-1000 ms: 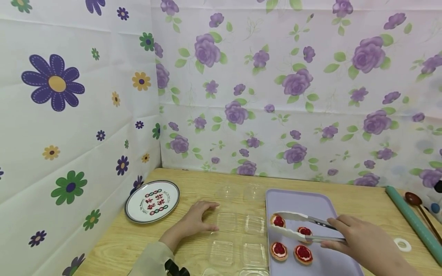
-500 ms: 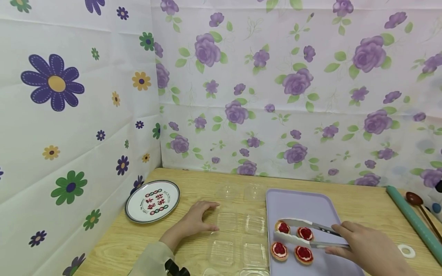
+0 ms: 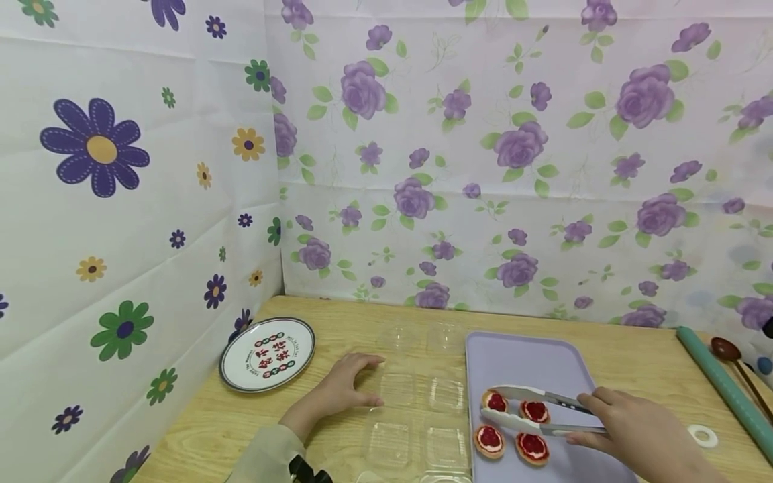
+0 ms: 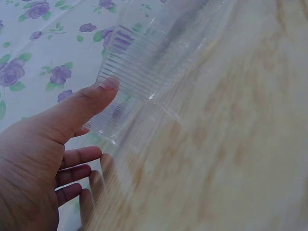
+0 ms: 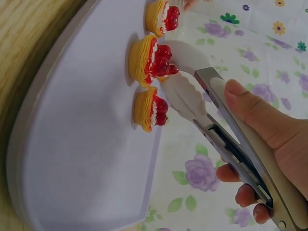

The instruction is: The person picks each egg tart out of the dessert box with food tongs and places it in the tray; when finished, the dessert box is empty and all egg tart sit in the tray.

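My right hand [image 3: 640, 429] grips a pair of tongs [image 3: 561, 416] with white tips and grey handles. Their spread tips stand on either side of the back left berry tart [image 3: 495, 401], on a lilac tray [image 3: 561, 352]. Several tarts are there, red-topped with white cream; another tart [image 5: 144, 60] shows large in the right wrist view. My left hand [image 3: 338, 386] is beside a clear plastic box [image 3: 397, 389], thumb and forefinger apart. In the left wrist view its thumb touches the ribbed edge of a clear box [image 4: 137, 62], while the other fingers lie loosely bent.
More clear plastic boxes [image 3: 447, 443] stand in rows left of the tray. A white printed plate [image 3: 266, 352] lies at the left. A green roll [image 3: 725, 389], a brown ladle [image 3: 727, 352] and a white ring [image 3: 703, 436] are at the right. Flowered sheets hang behind.
The tongs have shifted slightly right and toward me, and the back left tart has moved the same way on the tray. My left hand has stayed in place.
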`<state>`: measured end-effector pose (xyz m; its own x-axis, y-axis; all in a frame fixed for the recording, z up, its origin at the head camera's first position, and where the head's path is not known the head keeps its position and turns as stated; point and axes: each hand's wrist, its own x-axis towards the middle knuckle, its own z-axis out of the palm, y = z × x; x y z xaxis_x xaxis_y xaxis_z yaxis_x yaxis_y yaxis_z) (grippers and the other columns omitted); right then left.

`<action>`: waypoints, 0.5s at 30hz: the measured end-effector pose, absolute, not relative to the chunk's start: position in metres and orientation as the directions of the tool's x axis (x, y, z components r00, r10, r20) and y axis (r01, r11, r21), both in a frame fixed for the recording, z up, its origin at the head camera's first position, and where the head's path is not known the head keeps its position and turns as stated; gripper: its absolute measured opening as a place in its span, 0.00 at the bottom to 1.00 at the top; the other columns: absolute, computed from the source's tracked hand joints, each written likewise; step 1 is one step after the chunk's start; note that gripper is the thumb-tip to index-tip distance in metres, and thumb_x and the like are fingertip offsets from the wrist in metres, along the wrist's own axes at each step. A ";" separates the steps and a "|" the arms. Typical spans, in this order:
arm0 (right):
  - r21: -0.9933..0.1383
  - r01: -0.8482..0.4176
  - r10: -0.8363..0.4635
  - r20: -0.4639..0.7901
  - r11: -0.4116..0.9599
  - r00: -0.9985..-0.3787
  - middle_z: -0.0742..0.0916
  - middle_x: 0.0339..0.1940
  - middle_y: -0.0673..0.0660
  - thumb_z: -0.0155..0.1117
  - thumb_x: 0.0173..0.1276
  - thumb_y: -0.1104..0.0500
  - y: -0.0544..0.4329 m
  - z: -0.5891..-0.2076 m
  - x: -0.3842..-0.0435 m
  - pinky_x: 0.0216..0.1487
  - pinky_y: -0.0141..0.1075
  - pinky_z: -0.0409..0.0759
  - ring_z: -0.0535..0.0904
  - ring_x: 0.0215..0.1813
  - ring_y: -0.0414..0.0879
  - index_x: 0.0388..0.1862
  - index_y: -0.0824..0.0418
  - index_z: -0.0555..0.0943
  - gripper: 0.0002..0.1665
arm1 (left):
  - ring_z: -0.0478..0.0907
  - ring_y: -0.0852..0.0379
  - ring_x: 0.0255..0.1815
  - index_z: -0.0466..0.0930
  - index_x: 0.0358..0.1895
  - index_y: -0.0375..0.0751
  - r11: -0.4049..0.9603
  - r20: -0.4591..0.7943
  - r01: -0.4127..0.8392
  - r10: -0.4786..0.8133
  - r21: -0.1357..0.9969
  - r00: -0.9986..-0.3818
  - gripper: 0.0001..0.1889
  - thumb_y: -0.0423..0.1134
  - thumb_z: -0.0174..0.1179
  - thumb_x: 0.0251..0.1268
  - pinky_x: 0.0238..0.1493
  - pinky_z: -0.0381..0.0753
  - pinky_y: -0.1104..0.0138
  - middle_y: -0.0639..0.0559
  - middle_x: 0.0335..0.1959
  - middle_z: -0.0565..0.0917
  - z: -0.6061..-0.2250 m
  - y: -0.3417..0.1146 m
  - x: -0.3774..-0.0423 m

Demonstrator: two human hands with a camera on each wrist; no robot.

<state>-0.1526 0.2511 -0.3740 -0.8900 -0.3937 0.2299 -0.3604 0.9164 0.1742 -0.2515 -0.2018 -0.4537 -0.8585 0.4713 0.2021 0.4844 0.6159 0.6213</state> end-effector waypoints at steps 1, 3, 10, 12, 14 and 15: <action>0.171 -0.364 -0.396 0.229 0.916 -0.889 0.79 0.26 0.41 0.59 0.49 0.23 0.251 -0.374 -0.153 0.22 0.29 0.71 0.66 0.22 0.29 0.41 0.52 0.85 0.37 | 0.67 0.45 0.66 0.70 0.65 0.47 0.616 0.201 0.484 0.472 0.621 -0.859 0.39 0.54 0.72 0.48 0.69 0.58 0.41 0.49 0.57 0.78 -0.454 -0.202 -0.252; 0.168 -0.366 -0.397 0.222 0.915 -0.891 0.79 0.26 0.41 0.59 0.49 0.24 0.251 -0.374 -0.154 0.22 0.30 0.71 0.66 0.22 0.29 0.41 0.52 0.85 0.37 | 0.67 0.45 0.66 0.70 0.65 0.47 0.616 0.199 0.483 0.472 0.622 -0.859 0.39 0.54 0.72 0.48 0.69 0.58 0.41 0.49 0.57 0.78 -0.454 -0.202 -0.252; 0.155 -0.352 -0.377 0.192 0.923 -0.906 0.81 0.31 0.42 0.59 0.49 0.24 0.251 -0.375 -0.153 0.24 0.31 0.74 0.72 0.25 0.32 0.43 0.51 0.85 0.38 | 0.67 0.45 0.66 0.70 0.65 0.48 0.620 0.199 0.482 0.470 0.619 -0.860 0.39 0.55 0.72 0.48 0.69 0.58 0.41 0.49 0.57 0.77 -0.455 -0.202 -0.253; 0.155 -0.349 -0.375 0.202 0.924 -0.905 0.81 0.31 0.42 0.60 0.49 0.24 0.251 -0.376 -0.152 0.24 0.31 0.74 0.72 0.25 0.32 0.43 0.51 0.85 0.37 | 0.67 0.45 0.66 0.70 0.65 0.48 0.620 0.199 0.482 0.470 0.619 -0.860 0.39 0.55 0.72 0.48 0.69 0.57 0.41 0.49 0.57 0.77 -0.455 -0.202 -0.253; 0.157 -0.351 -0.379 0.215 0.923 -0.900 0.81 0.30 0.42 0.60 0.49 0.24 0.251 -0.377 -0.152 0.23 0.31 0.73 0.71 0.24 0.32 0.42 0.51 0.85 0.37 | 0.67 0.44 0.66 0.70 0.65 0.47 0.618 0.202 0.484 0.470 0.620 -0.859 0.39 0.55 0.72 0.48 0.70 0.57 0.41 0.49 0.57 0.77 -0.455 -0.202 -0.252; 0.157 -0.349 -0.377 0.213 0.924 -0.902 0.81 0.29 0.42 0.60 0.49 0.24 0.251 -0.378 -0.152 0.23 0.30 0.72 0.70 0.23 0.31 0.42 0.51 0.85 0.37 | 0.67 0.44 0.66 0.70 0.65 0.47 0.617 0.202 0.484 0.470 0.621 -0.859 0.39 0.55 0.72 0.48 0.70 0.57 0.41 0.49 0.58 0.77 -0.455 -0.202 -0.252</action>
